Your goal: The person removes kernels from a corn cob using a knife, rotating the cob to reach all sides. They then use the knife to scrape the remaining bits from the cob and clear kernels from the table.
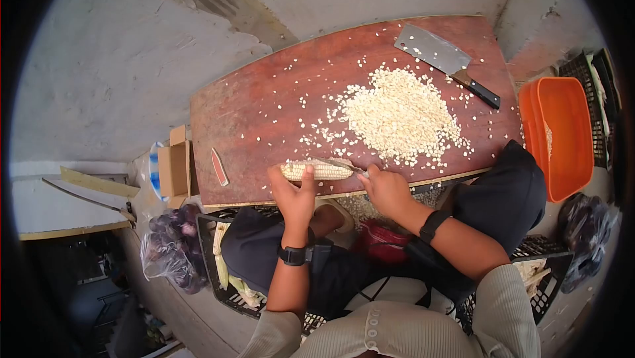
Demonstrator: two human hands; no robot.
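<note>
My left hand (293, 192) is closed around the left end of a pale ear of corn (316, 171), which lies sideways near the table's front edge. In my right hand (389, 191) is a small knife (345, 164) with a narrow metal blade; its handle is mostly hidden by my fingers. The blade lies along the upper right side of the ear, touching it. Beyond my hands a large heap of loose corn kernels (400, 113) covers the middle of the table, with more kernels scattered around it.
On the reddish table (248, 113) lie a cleaver (436, 50) at the back right and a small red-and-white pointed object (219, 167) at the left. An orange bin (562, 133) stands right, a cardboard box (176, 169) left. Black crates (228, 292) flank my legs.
</note>
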